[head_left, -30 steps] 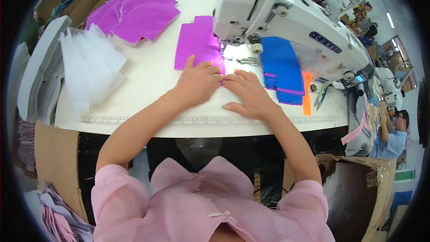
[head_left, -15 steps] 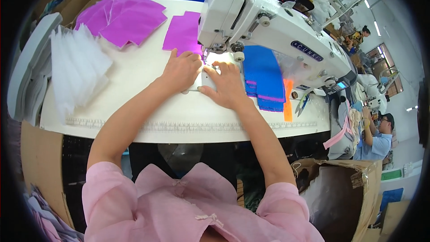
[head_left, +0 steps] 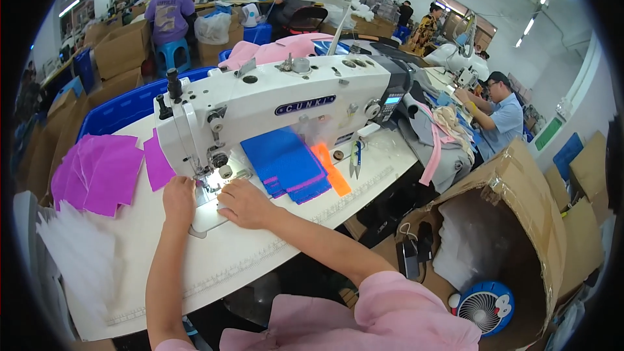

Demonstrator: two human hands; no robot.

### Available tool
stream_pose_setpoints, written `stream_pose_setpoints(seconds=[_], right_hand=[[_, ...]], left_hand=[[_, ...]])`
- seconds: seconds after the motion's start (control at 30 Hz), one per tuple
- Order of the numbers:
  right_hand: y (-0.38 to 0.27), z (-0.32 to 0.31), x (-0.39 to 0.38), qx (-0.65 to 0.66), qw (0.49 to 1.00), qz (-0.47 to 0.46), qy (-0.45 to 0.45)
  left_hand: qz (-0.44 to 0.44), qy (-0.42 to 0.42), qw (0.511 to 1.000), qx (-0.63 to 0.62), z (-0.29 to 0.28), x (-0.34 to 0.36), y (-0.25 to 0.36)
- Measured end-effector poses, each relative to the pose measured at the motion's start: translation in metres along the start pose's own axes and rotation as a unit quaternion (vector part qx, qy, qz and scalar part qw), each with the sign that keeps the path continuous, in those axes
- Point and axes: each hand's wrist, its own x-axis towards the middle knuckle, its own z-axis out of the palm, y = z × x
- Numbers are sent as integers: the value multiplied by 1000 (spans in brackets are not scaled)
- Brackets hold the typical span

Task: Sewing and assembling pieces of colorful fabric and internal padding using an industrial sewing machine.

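Observation:
The white sewing machine (head_left: 260,101) stands over the pale table (head_left: 253,257), its lit needle area between my two hands. To the left of the needle is my left hand (head_left: 179,199), closed with its fingertips bent down beside the presser foot. A magenta fabric piece (head_left: 156,164) lies just behind it, partly hidden by the machine head. My right hand (head_left: 247,204) rests right of the needle on the metal plate, fingers curled together. What either hand pinches is hidden or too small to make out.
Magenta pieces (head_left: 97,172) and white sheets (head_left: 78,253) lie at left. Stacked blue pieces (head_left: 286,164), an orange strip (head_left: 330,169) and thread snips (head_left: 355,158) lie at right. An open cardboard box (head_left: 520,201) stands beside the table; a co-worker (head_left: 499,117) sits beyond.
My view has swung up and to the right, bringing more of the room and a small blue fan into sight. Both hands remain by the needle; the right hand's fingers are more curled.

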Motion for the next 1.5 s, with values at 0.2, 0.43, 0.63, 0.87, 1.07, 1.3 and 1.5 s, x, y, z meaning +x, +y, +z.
stream_pose_setpoints(seconds=[0.2,0.43,0.63,0.87,1.07,1.3,1.5], right_hand=[[-21,15,8,5,996,-86,-27],[-44,36,42,-10,983,-181,-6],[-36,34,61,-14,977,-214,0],[-45,5,38,-103,961,-258,-8],[-72,-43,-21,-95,956,-264,-81],[-127,-43,-55,95,934,-318,-134],[-69,-40,-47,82,988,-128,-16]], left_hand=[[-81,33,989,-121,-38,-40,-22],[8,20,973,-231,-107,-129,17],[7,-78,969,-235,-164,-175,11],[-79,-327,930,147,-182,-152,-29],[-159,-387,900,119,-156,-88,11],[-146,-209,965,64,-86,-76,24],[-39,-234,971,11,-69,-80,12]])
